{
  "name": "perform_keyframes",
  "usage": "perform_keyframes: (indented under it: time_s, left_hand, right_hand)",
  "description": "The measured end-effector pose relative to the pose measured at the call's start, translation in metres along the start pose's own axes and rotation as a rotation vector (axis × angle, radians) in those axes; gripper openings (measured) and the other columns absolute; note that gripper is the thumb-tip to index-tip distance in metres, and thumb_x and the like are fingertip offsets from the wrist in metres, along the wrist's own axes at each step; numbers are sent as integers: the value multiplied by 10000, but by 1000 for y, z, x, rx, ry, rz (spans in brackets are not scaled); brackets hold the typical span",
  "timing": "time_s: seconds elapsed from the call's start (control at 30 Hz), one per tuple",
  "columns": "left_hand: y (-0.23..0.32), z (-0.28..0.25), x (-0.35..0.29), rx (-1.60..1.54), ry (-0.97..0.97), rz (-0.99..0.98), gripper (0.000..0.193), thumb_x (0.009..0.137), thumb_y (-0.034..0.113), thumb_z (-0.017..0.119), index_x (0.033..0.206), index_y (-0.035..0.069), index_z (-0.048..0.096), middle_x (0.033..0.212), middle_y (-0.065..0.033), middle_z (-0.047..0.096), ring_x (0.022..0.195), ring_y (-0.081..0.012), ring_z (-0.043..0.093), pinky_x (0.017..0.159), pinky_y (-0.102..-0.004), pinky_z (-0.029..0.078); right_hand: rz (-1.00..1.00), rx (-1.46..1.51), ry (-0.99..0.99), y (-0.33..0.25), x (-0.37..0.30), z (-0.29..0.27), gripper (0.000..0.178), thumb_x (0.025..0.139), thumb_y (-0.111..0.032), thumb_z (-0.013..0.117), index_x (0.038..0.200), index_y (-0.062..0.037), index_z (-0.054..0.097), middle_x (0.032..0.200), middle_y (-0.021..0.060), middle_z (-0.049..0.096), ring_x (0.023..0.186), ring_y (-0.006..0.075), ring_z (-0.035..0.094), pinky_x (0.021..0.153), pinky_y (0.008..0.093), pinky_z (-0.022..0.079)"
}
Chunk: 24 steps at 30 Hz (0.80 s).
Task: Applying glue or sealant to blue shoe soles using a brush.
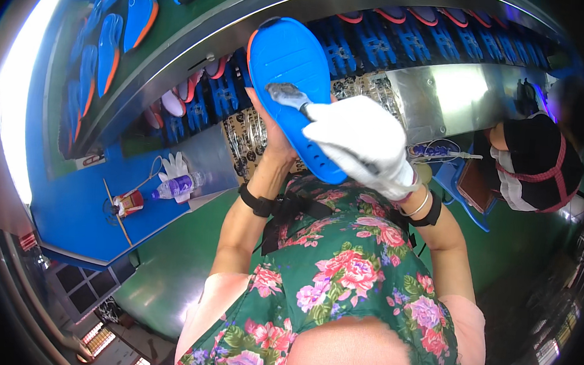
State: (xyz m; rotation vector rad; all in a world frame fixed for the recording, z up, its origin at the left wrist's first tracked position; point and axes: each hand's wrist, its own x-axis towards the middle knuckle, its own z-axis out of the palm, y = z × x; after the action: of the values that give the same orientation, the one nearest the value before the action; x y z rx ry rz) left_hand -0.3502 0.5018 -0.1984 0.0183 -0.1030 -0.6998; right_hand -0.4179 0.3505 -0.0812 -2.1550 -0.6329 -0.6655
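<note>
My bare left hand (274,131) is closed round the edge of a large blue shoe sole (293,57), holding it up in front of me. An orange rim shows along the sole's upper left side, and small dark holes dot its lower end. My right hand (365,140) wears a white glove and is closed on a brush. The brush's grey, wet-looking bristles (284,94) lie against the middle of the sole's face. Most of the brush handle is hidden by the glove, and my left fingers are partly behind the sole.
Several blue-and-orange soles (142,13) lie on a green belt (181,25) at upper left. Beyond the metal rail stand rows of blue, pink-edged shoe parts (414,39). A purple-labelled bottle (178,187) and red cup (129,203) rest on a blue table (70,199). A co-worker (534,160) is at right.
</note>
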Motion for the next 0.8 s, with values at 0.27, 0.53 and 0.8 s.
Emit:
perform_keyframes:
  time_s: [0.27, 0.53, 0.8]
  left_hand:
    - [15, 11, 2, 211, 127, 79, 1284, 672, 1041, 215, 1334, -23, 493, 1017, -264, 660, 909, -350, 685, 771, -473, 587]
    - [23, -5, 4, 74, -28, 2, 1238, 620, 1028, 427, 1234, -40, 554, 1049, -214, 638, 955, -335, 587, 818, -494, 538]
    - [29, -1, 10, 80, 57, 11, 1227, 651, 1034, 319, 1237, -16, 558, 1050, -224, 652, 898, -374, 661, 753, -526, 573]
  right_hand:
    - [248, 222, 14, 0, -6, 5, 195, 770, -26, 786, 963, -55, 781, 993, 121, 763, 868, 243, 720, 791, 358, 568]
    - [186, 374, -54, -9, -12, 9, 187, 744, -44, 805, 925, -86, 786, 961, 84, 768, 851, 219, 721, 770, 349, 562]
    - [-6, 107, -96, -13, -22, 13, 295, 778, -68, 781, 1065, -135, 771, 1030, 82, 754, 884, 258, 710, 753, 346, 567]
